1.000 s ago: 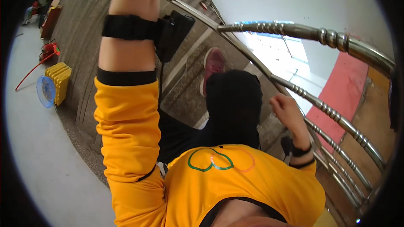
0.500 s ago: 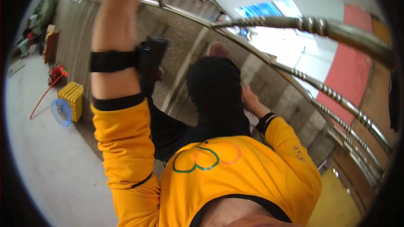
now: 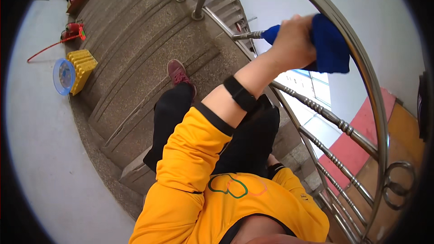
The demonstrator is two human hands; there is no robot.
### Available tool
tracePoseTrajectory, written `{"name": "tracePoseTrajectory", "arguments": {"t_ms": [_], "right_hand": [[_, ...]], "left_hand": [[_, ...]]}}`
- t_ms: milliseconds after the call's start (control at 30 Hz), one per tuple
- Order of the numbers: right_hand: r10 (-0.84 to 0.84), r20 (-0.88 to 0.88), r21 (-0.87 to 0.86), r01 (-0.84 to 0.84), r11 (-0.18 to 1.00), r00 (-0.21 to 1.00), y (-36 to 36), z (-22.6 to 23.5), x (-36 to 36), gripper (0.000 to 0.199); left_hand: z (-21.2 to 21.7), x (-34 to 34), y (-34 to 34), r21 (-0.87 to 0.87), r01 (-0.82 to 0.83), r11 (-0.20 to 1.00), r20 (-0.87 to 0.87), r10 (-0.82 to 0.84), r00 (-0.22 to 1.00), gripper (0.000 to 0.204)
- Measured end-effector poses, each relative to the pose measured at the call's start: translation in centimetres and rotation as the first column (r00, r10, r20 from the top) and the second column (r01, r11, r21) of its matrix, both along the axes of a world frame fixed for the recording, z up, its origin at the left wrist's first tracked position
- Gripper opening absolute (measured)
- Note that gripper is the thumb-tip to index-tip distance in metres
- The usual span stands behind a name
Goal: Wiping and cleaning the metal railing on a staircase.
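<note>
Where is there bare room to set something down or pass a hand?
Bare: the steps between the yellow ridged block and maroon shoe, and the grey floor left of the nearer steps. A hand might pass between the balusters below the blue cloth. Crowded: the upper baluster by the handrail, where the left hand holds the cloth.

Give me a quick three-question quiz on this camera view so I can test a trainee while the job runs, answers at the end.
1. Multiple choice: which of the person's hands grips the deep-blue fabric cloth?
A) left
B) right

2. True or false: in the picture, the round translucent blue dish is left of the yellow ribbed block.

3. Short answer: what part of the railing sticks out from the cloth's left end?

Key:
1. A, the left hand.
2. True.
3. A shiny ringed metal baluster.
</note>
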State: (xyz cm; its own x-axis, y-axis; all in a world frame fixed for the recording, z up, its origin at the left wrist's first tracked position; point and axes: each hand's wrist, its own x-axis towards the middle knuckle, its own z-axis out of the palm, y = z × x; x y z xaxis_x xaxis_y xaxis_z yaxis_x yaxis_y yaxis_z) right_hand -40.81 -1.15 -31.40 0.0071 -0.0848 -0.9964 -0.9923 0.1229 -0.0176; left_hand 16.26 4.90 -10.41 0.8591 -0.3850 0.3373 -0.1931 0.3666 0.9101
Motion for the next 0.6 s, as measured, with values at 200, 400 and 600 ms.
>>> {"name": "tracePoseTrajectory", "arguments": {"t_ms": [200, 400, 600], "right_hand": [[-0.052, -0.235, 0.048, 0.065, 0.997, 0.971, 5.8, 12.8, -0.5, 0.054], [-0.051, -0.191, 0.043, 0.060, 0.997, 0.980, 11.4, 16.2, 2.6, 0.051], [-0.020, -0.138, 0.073, 0.030, 0.997, 0.990, 14.9, 15.5, 4.9, 0.048]], "left_hand": [[2.1, 3.0, 2.6, 0.190, 0.336, 0.922, -0.060, -0.331, 0.942, 0.030], [2.7, 4.9, 3.3, 0.377, 0.505, 0.776, -0.012, -0.542, 0.841, 0.040], [1.9, 6.1, 3.5, 0.351, 0.617, 0.704, 0.054, -0.673, 0.738, 0.043]]}}
